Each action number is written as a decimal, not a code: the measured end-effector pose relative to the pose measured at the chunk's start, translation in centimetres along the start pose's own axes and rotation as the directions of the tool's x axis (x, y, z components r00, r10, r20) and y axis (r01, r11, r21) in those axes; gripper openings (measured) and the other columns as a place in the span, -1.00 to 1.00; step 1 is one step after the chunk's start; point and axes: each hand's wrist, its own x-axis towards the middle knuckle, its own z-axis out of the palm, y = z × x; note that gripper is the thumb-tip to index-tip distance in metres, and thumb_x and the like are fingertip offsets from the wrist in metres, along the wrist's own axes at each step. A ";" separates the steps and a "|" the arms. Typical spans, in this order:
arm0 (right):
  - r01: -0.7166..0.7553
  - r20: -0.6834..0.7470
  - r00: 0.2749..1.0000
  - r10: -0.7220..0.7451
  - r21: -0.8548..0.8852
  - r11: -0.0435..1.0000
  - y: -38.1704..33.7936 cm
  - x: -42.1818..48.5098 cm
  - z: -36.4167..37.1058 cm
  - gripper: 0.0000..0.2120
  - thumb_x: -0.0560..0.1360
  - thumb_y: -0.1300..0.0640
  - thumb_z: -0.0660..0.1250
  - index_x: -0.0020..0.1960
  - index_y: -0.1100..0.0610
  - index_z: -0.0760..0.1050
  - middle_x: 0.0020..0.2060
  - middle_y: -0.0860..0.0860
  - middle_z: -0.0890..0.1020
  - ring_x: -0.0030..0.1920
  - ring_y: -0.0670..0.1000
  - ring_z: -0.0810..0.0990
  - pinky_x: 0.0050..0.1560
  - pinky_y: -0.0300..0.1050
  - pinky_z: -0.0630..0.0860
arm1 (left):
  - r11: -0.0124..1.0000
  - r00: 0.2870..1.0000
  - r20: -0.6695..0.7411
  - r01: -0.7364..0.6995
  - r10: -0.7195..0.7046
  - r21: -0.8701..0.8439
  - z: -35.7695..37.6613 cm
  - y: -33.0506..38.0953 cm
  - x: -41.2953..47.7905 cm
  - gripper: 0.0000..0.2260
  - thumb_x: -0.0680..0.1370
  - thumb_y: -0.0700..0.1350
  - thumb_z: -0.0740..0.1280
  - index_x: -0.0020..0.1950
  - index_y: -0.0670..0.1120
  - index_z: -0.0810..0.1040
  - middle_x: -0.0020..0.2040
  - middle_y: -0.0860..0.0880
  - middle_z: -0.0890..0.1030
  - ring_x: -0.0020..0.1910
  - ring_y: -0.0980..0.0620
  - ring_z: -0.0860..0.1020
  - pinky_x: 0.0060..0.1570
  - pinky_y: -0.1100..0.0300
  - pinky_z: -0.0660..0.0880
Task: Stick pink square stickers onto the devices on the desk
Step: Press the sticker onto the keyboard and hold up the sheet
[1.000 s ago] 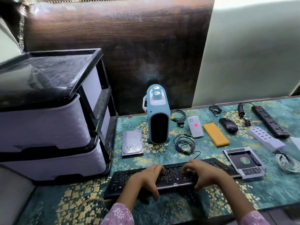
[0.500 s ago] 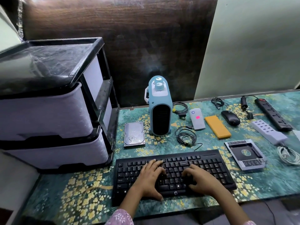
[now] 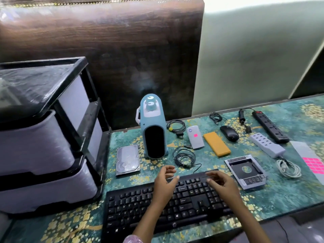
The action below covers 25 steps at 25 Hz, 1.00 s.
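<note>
Stickers [image 3: 313,166] sit far right on the desk [image 3: 287,193], nearer your right hand [image 3: 223,185] than your left hand [image 3: 164,181]; each grip loose, empty, above the keyboard [image 3: 140,207].

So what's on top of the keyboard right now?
Only the left hand and right hand, over the middle of the keyboard. No pink sticker shows on its visible keys; the keys beneath the hands and forearms are hidden.

Both hands have left the keys of the black keyboard [image 3: 157,213]. The left hand [image 3: 165,181] and right hand [image 3: 221,183] are now raised over its far edge, fingers loosely curled and holding nothing. A sheet of pink stickers [image 3: 313,165] has come into view, well right of the right hand.
</note>
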 end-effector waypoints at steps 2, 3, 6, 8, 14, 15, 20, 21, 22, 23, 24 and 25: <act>-0.039 -0.122 0.991 0.056 0.134 0.990 0.1 0.8 -2.8 -0.83 0.43 0.32 0.34 -0.13 0.05 0.55 -0.32 0.05 0.57 -0.28 0.00 0.56 -0.25 -0.14 0.49 | 0.998 1.000 -0.001 -0.021 0.021 -0.051 2.5 1.4 1.1 -0.77 0.49 -0.24 0.33 -0.03 0.09 0.42 -0.02 0.02 0.54 0.01 -0.02 0.52 -0.06 0.25 0.46; -0.058 -0.170 0.981 0.095 0.210 0.976 0.3 1.2 -4.4 -0.85 0.45 0.32 0.32 -0.10 0.09 0.55 -0.31 0.08 0.56 -0.27 0.06 0.55 -0.25 -0.08 0.50 | 0.997 0.999 -0.012 -0.033 0.032 -0.070 3.8 2.1 1.7 -0.76 0.49 -0.25 0.33 -0.01 0.07 0.42 -0.02 0.02 0.53 0.00 -0.01 0.52 -0.07 0.26 0.47; -0.113 -0.241 0.945 0.222 0.398 0.910 1.2 3.1 -9.8 -0.88 0.47 0.33 0.29 -0.05 0.18 0.52 -0.33 0.09 0.60 -0.32 0.06 0.57 -0.32 -0.10 0.56 | 0.994 0.998 -0.044 -0.050 0.045 -0.099 8.1 4.1 3.6 -0.78 0.50 -0.28 0.31 0.06 -0.01 0.42 -0.04 0.00 0.50 -0.02 -0.01 0.50 -0.07 0.22 0.49; -0.123 -0.268 0.924 0.273 0.469 0.875 2.3 4.9 -14.1 -0.88 0.46 0.34 0.28 -0.09 0.16 0.53 -0.45 -0.03 0.64 -0.44 -0.07 0.59 -0.48 -0.27 0.54 | 0.991 0.998 -0.039 -0.058 0.054 -0.122 11.6 5.9 4.8 -0.78 0.51 -0.28 0.29 0.10 -0.05 0.42 -0.02 -0.02 0.50 0.03 -0.05 0.50 0.02 0.08 0.51; -0.113 -0.394 0.850 0.350 0.512 0.851 7.1 10.2 -25.8 -0.89 0.47 0.32 0.28 -0.06 0.16 0.50 -0.32 0.09 0.57 -0.47 -0.11 0.58 -0.49 -0.19 0.53 | 0.990 0.992 0.081 -0.090 0.099 -0.106 21.9 9.6 7.2 -0.78 0.52 -0.29 0.27 0.08 -0.03 0.42 -0.01 -0.03 0.52 0.04 -0.06 0.51 -0.08 0.23 0.45; -0.121 -0.419 0.833 0.362 0.500 0.858 8.2 11.1 -27.2 -0.89 0.47 0.32 0.28 -0.06 0.15 0.50 -0.31 0.09 0.57 -0.47 -0.12 0.58 -0.44 -0.13 0.50 | 0.991 0.990 0.095 -0.096 0.104 -0.091 23.5 9.8 7.6 -0.78 0.52 -0.29 0.27 0.07 -0.02 0.42 0.00 -0.05 0.52 0.05 -0.08 0.51 -0.06 0.19 0.45; -0.323 -0.523 0.779 0.346 0.139 0.936 14.6 14.9 -32.9 -0.78 0.42 0.30 0.33 0.06 0.25 0.52 -0.20 0.22 0.57 -0.22 0.21 0.56 -0.18 0.04 0.45 | 0.999 0.989 0.143 -0.037 0.040 -0.029 31.2 10.2 9.1 -0.79 0.55 -0.23 0.26 0.15 -0.04 0.40 0.05 0.01 0.49 0.12 -0.06 0.47 0.11 -0.04 0.44; -0.382 -0.519 0.787 0.334 0.016 0.924 15.5 15.1 -33.4 -0.74 0.40 0.29 0.36 0.09 0.25 0.51 -0.12 0.24 0.57 -0.12 0.25 0.56 -0.11 0.05 0.46 | 0.999 0.989 0.146 -0.032 0.035 -0.025 32.1 10.4 9.1 -0.79 0.54 -0.23 0.27 0.14 -0.03 0.40 0.04 0.02 0.49 0.11 -0.06 0.47 0.11 -0.05 0.44; -0.442 -0.493 0.804 0.331 -0.123 0.889 16.4 15.3 -33.9 -0.67 0.38 0.28 0.38 0.14 0.24 0.48 -0.02 0.26 0.55 -0.02 0.27 0.54 -0.05 0.06 0.47 | 0.999 0.989 0.146 -0.026 0.028 -0.019 33.0 10.5 9.2 -0.79 0.54 -0.23 0.27 0.13 -0.03 0.40 0.03 0.02 0.49 0.10 -0.07 0.47 0.09 -0.04 0.44; -0.492 -0.461 0.819 0.342 -0.258 0.831 17.2 15.4 -34.3 -0.59 0.36 0.25 0.41 0.20 0.21 0.44 0.08 0.27 0.51 0.07 0.28 0.50 0.02 0.07 0.46 | 1.000 0.989 0.143 -0.020 0.022 -0.018 33.7 10.6 9.2 -0.79 0.53 -0.24 0.28 0.12 -0.02 0.40 0.02 0.03 0.50 0.10 -0.07 0.48 0.09 -0.03 0.45; -0.532 -0.436 0.822 0.366 -0.359 0.767 17.9 15.5 -34.6 -0.51 0.34 0.21 0.43 0.24 0.17 0.40 0.15 0.26 0.46 0.13 0.28 0.45 0.07 0.08 0.44 | 1.000 0.991 0.135 -0.014 0.016 -0.020 34.4 10.6 9.3 -0.78 0.52 -0.25 0.28 0.10 0.00 0.40 0.02 0.04 0.51 0.09 -0.06 0.48 0.08 -0.02 0.45; -0.560 -0.428 0.815 0.392 -0.404 0.724 18.3 15.6 -34.8 -0.46 0.32 0.20 0.46 0.25 0.14 0.37 0.18 0.25 0.42 0.16 0.28 0.40 0.10 0.08 0.42 | 1.000 0.991 0.130 -0.014 0.017 -0.025 34.9 10.5 9.3 -0.76 0.52 -0.26 0.29 0.07 0.04 0.41 0.01 0.06 0.52 0.07 -0.04 0.49 0.08 0.00 0.46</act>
